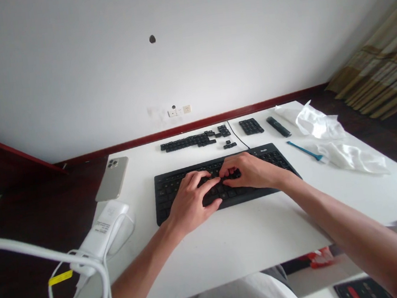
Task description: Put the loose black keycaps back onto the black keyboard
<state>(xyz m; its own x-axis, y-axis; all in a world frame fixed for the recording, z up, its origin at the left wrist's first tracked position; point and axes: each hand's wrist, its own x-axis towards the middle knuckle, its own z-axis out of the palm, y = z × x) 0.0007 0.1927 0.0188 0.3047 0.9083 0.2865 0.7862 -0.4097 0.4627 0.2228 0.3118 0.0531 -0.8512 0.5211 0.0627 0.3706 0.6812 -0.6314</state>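
A black keyboard (164,198) lies on the white table in front of me, with many of its keycaps off. My left hand (192,202) rests over its middle, fingers and thumb apart, the index fingertip reaching toward my other hand. My right hand (246,172) is bent over the keys just beside it, thumb and fingers curled toward each other. Anything small between those fingertips is hidden. Behind the keyboard lie rows of loose black keycaps (186,142), a small group of keycaps (229,144) and a block of keycaps (251,126).
On the white table (197,264) a phone (113,179) and a white power strip (103,231) with a cable lie at the left. To the right are a dark cylindrical object (278,126), a blue tool (305,150) and crumpled clear plastic bags (350,155). A wall stands behind.
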